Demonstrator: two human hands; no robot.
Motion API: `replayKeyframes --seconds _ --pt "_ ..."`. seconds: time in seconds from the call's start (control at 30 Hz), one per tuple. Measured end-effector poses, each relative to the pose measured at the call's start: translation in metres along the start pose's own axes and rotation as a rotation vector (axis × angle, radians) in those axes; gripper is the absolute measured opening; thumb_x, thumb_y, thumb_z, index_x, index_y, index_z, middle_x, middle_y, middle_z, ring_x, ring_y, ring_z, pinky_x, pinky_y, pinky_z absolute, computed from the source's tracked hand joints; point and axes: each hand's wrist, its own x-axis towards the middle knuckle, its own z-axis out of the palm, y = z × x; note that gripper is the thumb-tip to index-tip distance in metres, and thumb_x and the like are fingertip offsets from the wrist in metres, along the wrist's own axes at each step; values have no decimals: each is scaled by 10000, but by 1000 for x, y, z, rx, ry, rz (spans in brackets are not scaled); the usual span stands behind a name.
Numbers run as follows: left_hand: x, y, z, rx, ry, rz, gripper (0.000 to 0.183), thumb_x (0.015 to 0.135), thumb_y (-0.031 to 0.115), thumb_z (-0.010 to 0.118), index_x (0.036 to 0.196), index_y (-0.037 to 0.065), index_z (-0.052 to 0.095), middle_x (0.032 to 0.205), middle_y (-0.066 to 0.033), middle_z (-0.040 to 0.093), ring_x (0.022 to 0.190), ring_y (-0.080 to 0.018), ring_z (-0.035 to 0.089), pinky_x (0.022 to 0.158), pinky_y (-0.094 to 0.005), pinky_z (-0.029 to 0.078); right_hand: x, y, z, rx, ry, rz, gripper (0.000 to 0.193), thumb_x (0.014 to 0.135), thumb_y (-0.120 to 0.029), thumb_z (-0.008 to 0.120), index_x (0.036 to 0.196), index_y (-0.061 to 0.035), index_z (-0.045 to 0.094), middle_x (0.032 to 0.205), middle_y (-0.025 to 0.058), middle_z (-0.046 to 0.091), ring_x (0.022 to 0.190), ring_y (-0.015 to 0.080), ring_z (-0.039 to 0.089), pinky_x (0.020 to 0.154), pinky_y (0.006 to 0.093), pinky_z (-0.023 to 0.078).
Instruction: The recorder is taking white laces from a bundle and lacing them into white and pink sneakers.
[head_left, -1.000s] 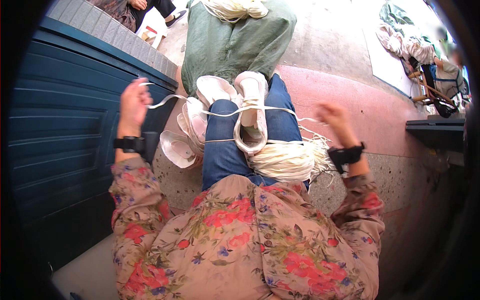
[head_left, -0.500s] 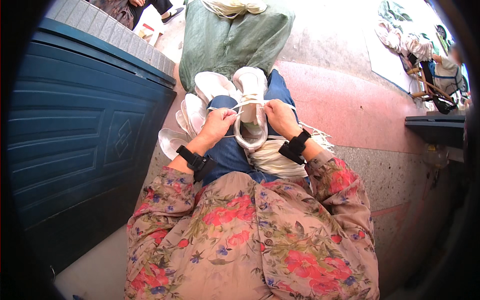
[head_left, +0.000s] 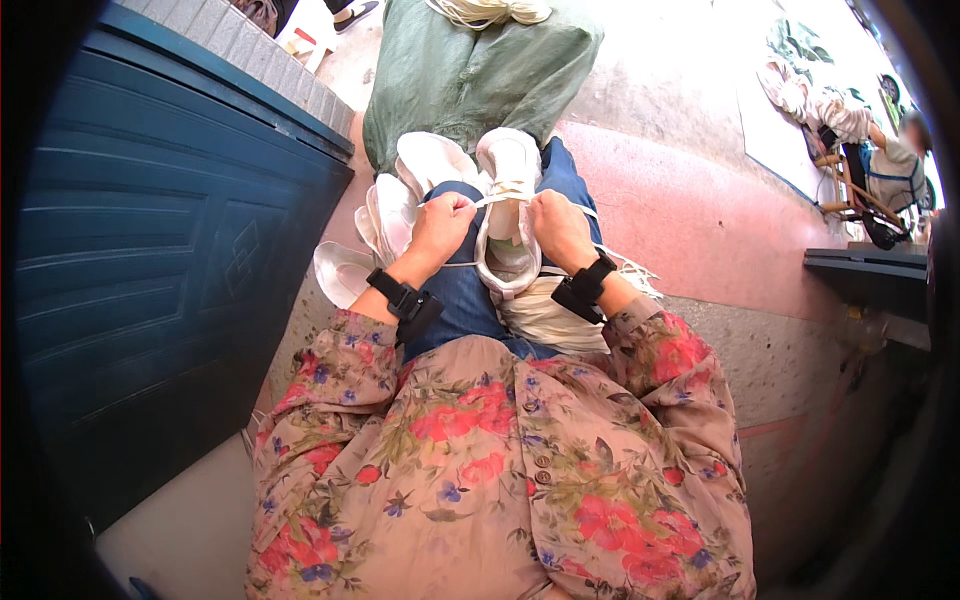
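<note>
A white shoe [head_left: 508,270] rests across my lap between my two hands, its toe pointing away from me and its opening toward me. My left hand [head_left: 443,222] is closed in a fist on one end of the white shoelace [head_left: 507,197], left of the shoe. On the other side my right hand [head_left: 562,230] pinches the lace close to the shoe's eyelets. The lace runs taut across the shoe's tongue, with loose ends trailing past both hands. A bundle of cream laces [head_left: 553,315] lies on my lap under my right forearm.
More white shoes [head_left: 390,212] are stacked left of my knees. A green sack [head_left: 470,85] stands ahead, topped by another lace bundle [head_left: 490,10]. A dark blue panelled door [head_left: 150,230] is at my left. Far right, a person [head_left: 893,170] sits near a wooden frame.
My left hand has moved slightly away from me and curled tighter around the lace, which now runs straighter between the hands. My right hand stays beside the shoe. The view has shifted slightly.
</note>
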Motion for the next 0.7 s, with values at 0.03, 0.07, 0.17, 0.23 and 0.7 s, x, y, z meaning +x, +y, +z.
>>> replayKeyframes --seconds 0.03,0.07,0.17,0.23,0.7 --pt "0 1 2 80 11 8 188 784 167 563 837 -7 609 717 -63 614 656 -117 554 612 -264 442 0 -2 0 -38 -1 -5 137 805 -144 469 788 -17 518 785 161 571 759 323 566 653 428 443" --pt "1 2 3 162 24 17 188 779 182 567 835 8 612 711 -73 616 650 -134 565 610 -278 444 1 -4 -1 -41 -12 -3 137 805 -144 469 788 -17 518 785 161 571 759 323 566 653 428 443" --pt "1 5 7 302 46 79 198 778 254 528 816 81 615 800 -129 622 788 -310 586 676 -415 444 1 -6 -6 -285 6 -265 96 711 -81 520 794 -50 556 762 85 569 772 252 561 652 380 428" --pt "2 8 9 335 73 111 195 780 254 529 801 79 613 788 -129 619 784 -308 583 672 -422 435 0 -6 -9 -247 50 -277 104 707 -87 532 800 -63 573 764 80 568 780 249 554 661 375 423" --pt "2 36 14 461 -11 192 215 765 285 569 737 76 614 725 -107 615 757 -281 574 651 -422 373 -5 -8 -19 -345 194 -210 236 753 -303 575 655 -91 607 697 57 556 765 238 511 674 389 361"
